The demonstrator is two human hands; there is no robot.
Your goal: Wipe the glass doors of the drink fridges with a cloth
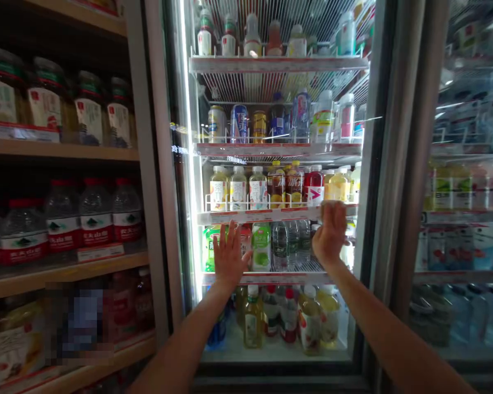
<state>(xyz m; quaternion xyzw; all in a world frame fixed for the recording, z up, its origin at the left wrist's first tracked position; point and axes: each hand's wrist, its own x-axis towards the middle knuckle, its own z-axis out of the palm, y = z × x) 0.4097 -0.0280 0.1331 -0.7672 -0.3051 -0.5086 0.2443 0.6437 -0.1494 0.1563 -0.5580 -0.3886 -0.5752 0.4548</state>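
Note:
My left hand [230,256] is raised, its fingers spread, at the glass door [279,306] of a lit drinks fridge. Behind it, through the glass, are a green-labelled bottle [262,246] and other drinks. My right hand [331,238] is closed, up at the right side of the same door, level with a shelf edge. It is slightly blurred, and I cannot make out what its fingers hold, if anything. Near it stand a red drink bottle [314,186] and yellow drink bottles [339,183], on the shelf behind the glass.
To the left, a wooden shelf unit [66,152] carries red-capped water bottles [94,210] and dark bottles [88,115]. A metal door frame [413,164] separates this door from another fridge section [464,219] on the right. Lights reflect in the glass.

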